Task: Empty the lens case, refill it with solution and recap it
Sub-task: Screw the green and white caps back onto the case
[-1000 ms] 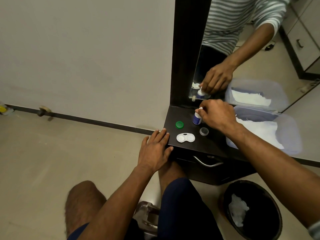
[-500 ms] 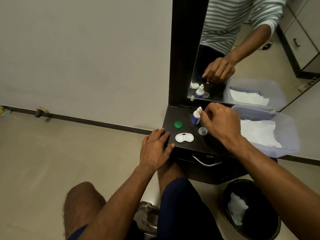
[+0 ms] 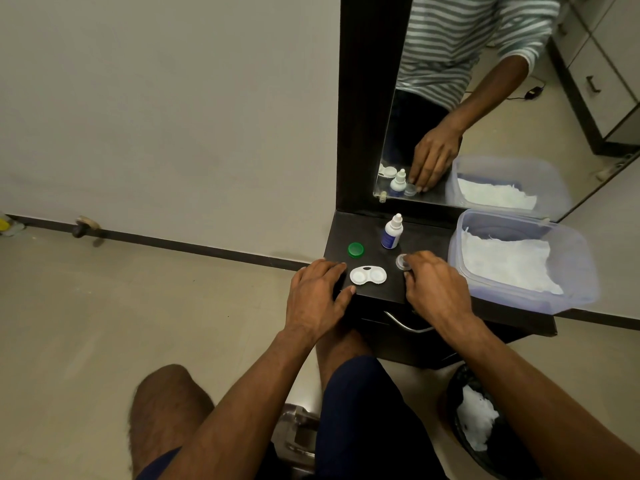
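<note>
Dark vanity shelf at centre right of the frame, set against a pale wall, mirror above it. Lens case: white, two wells, uncapped, lying flat near the shelf's front edge, mid-frame; contents of the wells too small to tell. Green cap: loose, above and left of the case, apart from it. Clear cap: loose, right of the case, its right part hidden under the fingertips of the right hand. Solution bottle: upright, above the clear cap. Left hand: flat on the shelf's front left corner, fingers extended, holding nothing, just beside the case. Right hand: fingers curled over the clear cap; whether they pinch it or only touch it cannot be told. Plastic tub of white tissue at right; black bin with tissue at lower right. Hazards, as judged: the case sits close to the front edge, so a nudge from either hand could tip it off and spill it; the small cap could slip from the fingertips.
</note>
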